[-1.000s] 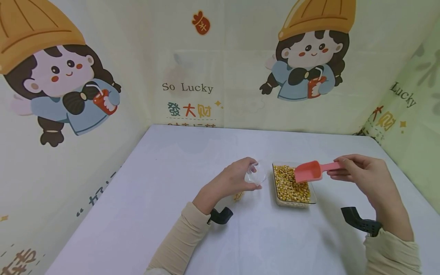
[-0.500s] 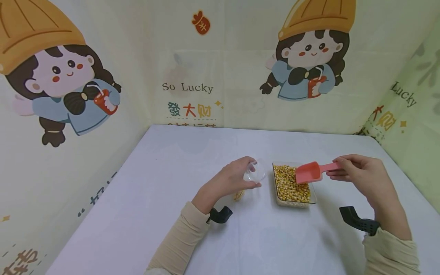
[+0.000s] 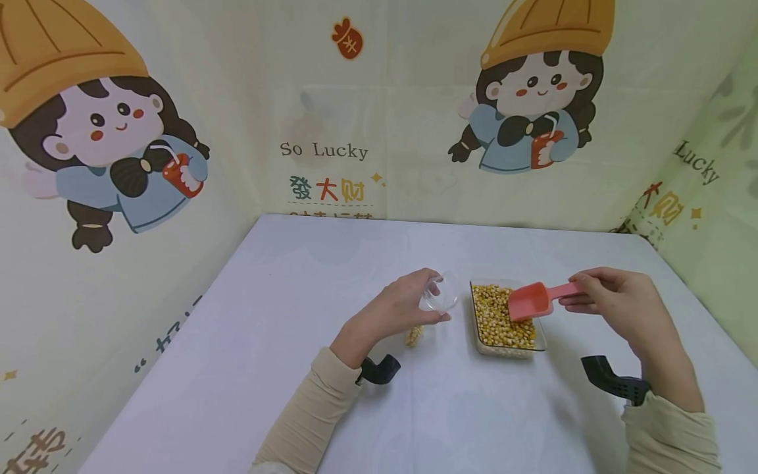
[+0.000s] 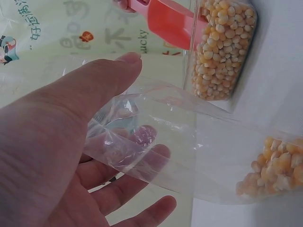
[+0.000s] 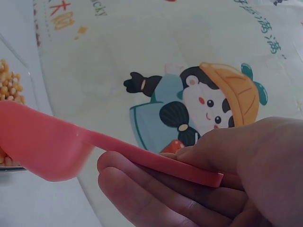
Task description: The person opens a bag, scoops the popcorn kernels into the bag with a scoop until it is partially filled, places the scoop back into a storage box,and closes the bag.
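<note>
My left hand (image 3: 395, 308) holds a clear plastic bag (image 4: 203, 146) near its mouth, which stands spread round between thumb and fingers. Corn kernels (image 4: 277, 165) lie at the bag's lower end. To the right is a clear rectangular container (image 3: 540, 341) filled with corn kernels (image 3: 497, 322). My right hand (image 3: 629, 306) pinches the handle of a pink scoop (image 3: 529, 303) between thumb and fingers. The scoop's front edge overlaps the kernels at the container's right side in the head view, and no kernels show in its bowl. In the right wrist view the scoop is seen from its side.
A white table (image 3: 331, 263) carries these things. Printed cloth walls (image 3: 408, 131) with cartoon figures and lettering enclose it at the back and both sides. A black wrist mount (image 3: 381, 370) sits on the left wrist, another mount (image 3: 616, 382) on the right.
My right hand has shifted slightly left, and the scoop has dipped a little lower over the kernels. The left hand and bag have stayed almost in place.
</note>
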Available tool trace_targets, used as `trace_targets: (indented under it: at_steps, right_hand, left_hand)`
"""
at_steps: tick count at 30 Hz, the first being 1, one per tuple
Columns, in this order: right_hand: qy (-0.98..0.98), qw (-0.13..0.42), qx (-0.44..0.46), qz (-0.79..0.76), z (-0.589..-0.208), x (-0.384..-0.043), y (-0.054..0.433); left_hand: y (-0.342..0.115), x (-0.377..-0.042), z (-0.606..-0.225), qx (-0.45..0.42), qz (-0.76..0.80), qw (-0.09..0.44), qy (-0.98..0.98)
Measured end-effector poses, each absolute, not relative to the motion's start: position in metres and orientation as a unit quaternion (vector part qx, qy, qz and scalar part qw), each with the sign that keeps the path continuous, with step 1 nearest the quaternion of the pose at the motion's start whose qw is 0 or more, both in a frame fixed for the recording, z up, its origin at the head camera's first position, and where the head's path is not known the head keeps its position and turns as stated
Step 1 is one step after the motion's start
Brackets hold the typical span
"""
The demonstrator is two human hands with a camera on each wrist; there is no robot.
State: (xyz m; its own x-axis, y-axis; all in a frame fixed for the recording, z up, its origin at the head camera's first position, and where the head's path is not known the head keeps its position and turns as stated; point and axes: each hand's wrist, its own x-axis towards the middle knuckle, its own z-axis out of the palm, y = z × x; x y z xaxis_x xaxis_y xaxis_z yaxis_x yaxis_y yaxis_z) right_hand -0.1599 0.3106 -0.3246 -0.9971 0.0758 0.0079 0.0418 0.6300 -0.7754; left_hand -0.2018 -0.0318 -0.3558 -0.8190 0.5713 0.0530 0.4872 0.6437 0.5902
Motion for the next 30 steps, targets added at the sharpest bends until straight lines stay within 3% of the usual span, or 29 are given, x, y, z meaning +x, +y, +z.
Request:
trace_targets:
  at_steps: [30]
  right_hand:
    - [-0.901, -0.034, -0.022, 0.431, -0.334, -0.17, 0.294]
  left_hand:
    - [-0.03, -0.201, -0.356, 0.294, 0.304, 0.07, 0.903]
